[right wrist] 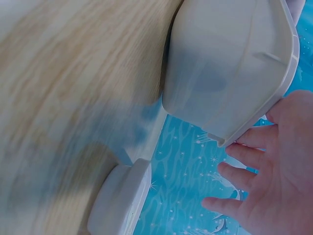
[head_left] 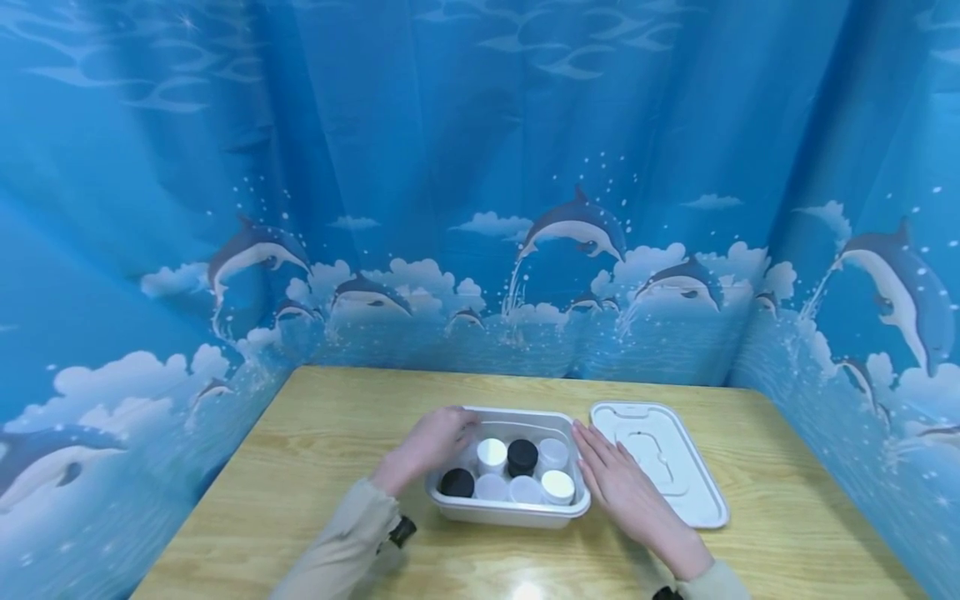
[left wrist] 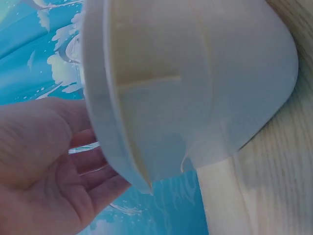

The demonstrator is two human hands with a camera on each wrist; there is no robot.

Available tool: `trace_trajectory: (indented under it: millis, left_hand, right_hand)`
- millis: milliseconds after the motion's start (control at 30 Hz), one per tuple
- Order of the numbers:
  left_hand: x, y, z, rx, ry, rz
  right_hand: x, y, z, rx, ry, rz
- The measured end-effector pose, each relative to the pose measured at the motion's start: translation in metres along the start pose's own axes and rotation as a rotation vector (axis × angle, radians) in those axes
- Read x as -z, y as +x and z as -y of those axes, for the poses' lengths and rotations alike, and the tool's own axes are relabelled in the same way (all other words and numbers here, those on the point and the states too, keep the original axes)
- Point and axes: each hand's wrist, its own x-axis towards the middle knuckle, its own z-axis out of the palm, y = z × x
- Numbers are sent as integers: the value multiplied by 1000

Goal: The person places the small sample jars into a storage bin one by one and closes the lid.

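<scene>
A white plastic box holds two rows of round jars with black, white and cloudy lids, among them a black lid and a white lid. My left hand reaches over the box's left end near the back corner; its loosely bent fingers overlap the rim. In the left wrist view, that hand is beside the rim, its fingertips hidden behind it. My right hand lies along the right end with fingers outstretched. The right wrist view shows this hand spread, fingertips right at the rim.
A white lid with a moulded handle lies on the wooden table, just right of the right hand. Behind and to both sides of the table hangs a blue curtain printed with dolphins.
</scene>
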Motion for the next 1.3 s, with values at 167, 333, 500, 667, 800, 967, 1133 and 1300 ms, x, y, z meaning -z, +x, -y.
trace_trajectory:
  millis: [167, 333, 500, 667, 800, 967, 1133, 1300]
  left_hand:
    - [0, 0, -2, 87, -152, -55]
    - [0, -2, -4, 147, -284, -128]
    - [-5, -4, -10, 119, -352, -236]
    - [-16, -4, -23, 50, -433, -307]
    - [-22, -3, -35, 4, -532, -315]
    - [-26, -1, -52, 30, -646, -297]
    - [-31, 4, -71, 61, -759, -263]
    - [-35, 8, -92, 13, -875, -252]
  right_hand:
    - [1, -1, -1, -2, 11, -1]
    - [0, -1, -2, 4, 19, -6]
    - [-3, -1, -4, 17, 47, -36]
    - [-1, 1, -6, 42, 87, -78]
    - [0, 2, -8, 71, 118, -97]
    - [4, 3, -8, 51, 156, -86]
    - [16, 6, -10, -1, 185, -118]
    - [32, 8, -20, -42, 192, -200]
